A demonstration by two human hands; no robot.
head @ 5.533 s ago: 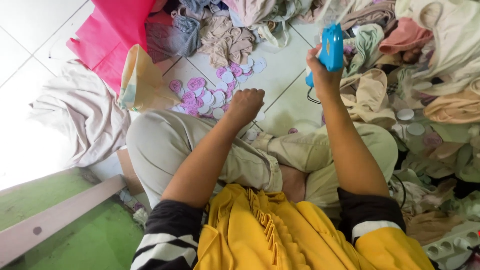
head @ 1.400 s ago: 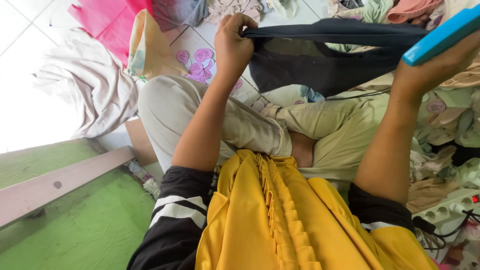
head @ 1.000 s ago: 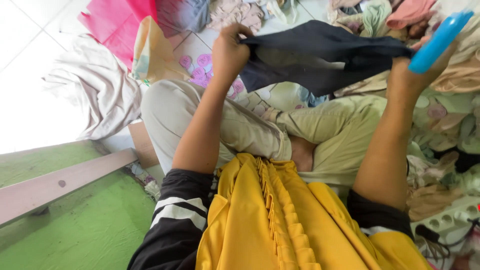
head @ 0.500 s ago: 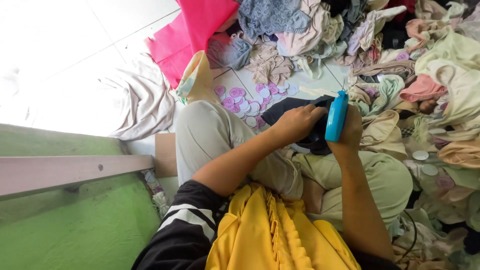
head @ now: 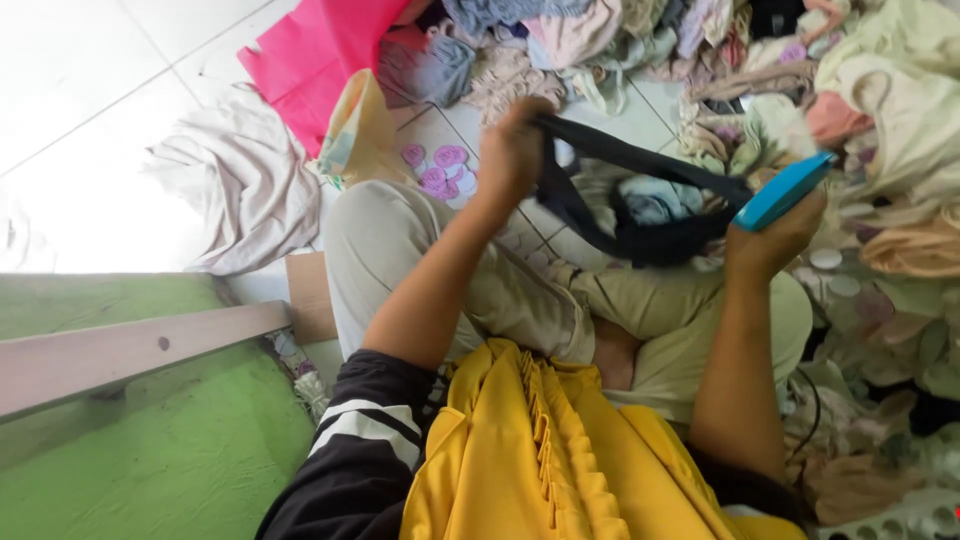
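One heap of mixed garments [head: 880, 110] spreads over the white tiled floor [head: 90, 80], with a pink cloth [head: 310, 60] and a beige cloth [head: 240, 185] lying apart at its near edge. One dark garment [head: 640, 215], stretched taut above the person's knees, runs between both raised hands: the left hand [head: 515, 150] is closed in a fist on one end, the right hand [head: 775, 235] is curled round the other end. One blue handheld tool [head: 785, 190] sits in that same right grip; small pink round tags [head: 435, 170] lie on the tiles just beyond the left knee.

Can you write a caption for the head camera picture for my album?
Left hand and right hand, gripping a blue tool, stretch a black garment.
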